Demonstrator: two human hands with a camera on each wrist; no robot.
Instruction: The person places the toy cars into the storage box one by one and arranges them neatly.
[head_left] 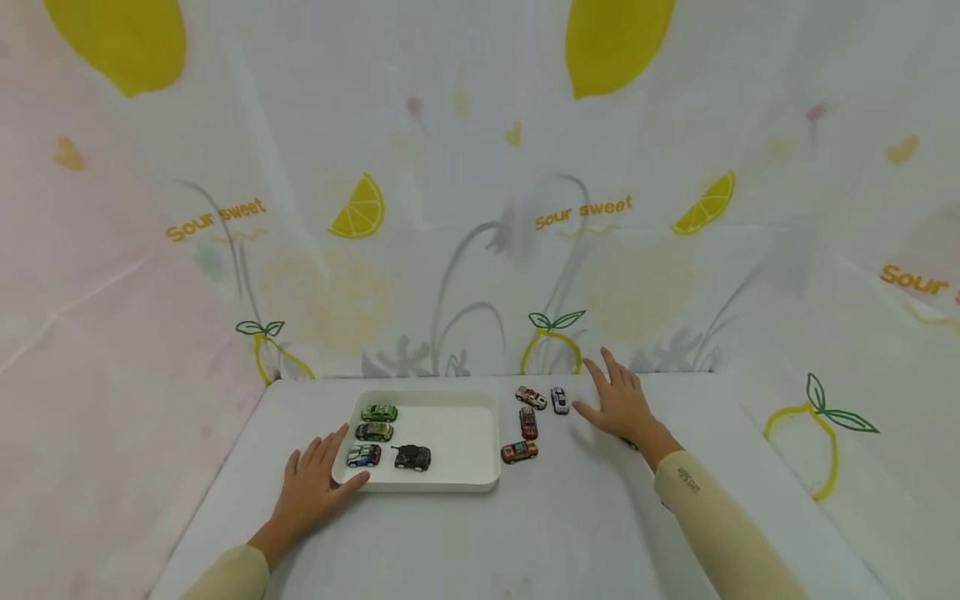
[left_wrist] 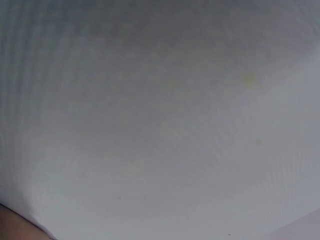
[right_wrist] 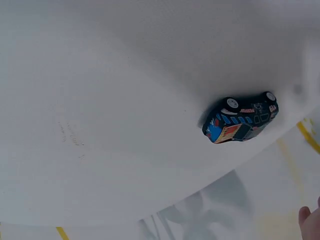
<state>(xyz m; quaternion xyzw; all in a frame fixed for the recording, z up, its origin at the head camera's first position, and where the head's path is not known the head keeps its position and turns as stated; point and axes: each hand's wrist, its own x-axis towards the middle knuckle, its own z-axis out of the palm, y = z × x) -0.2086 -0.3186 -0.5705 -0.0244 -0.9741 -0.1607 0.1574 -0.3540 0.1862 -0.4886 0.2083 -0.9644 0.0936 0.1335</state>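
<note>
My left hand [head_left: 311, 483] rests at the near left corner of a white tray [head_left: 461, 482], fingers extended along its side and thumb at the front rim. In the tray are two green toy cars [head_left: 379, 412], a white-blue-green toy car [head_left: 363, 455] and a black toy tank [head_left: 413, 457]. My right hand [head_left: 621, 400] hovers with spread fingers, holding nothing, just right of a white toy car [head_left: 559, 400]. A dark patterned toy car [right_wrist: 241, 120] shows in the right wrist view; in the head view, my right wrist mostly hides a car there.
Between the tray and the white car lie a cream-and-red toy car [head_left: 531, 397], a dark red one [head_left: 528, 423] and a red-yellow one [head_left: 520, 452]. They stand on a white table [head_left: 480, 542]. A lemon-printed curtain [head_left: 465, 275] rises behind it.
</note>
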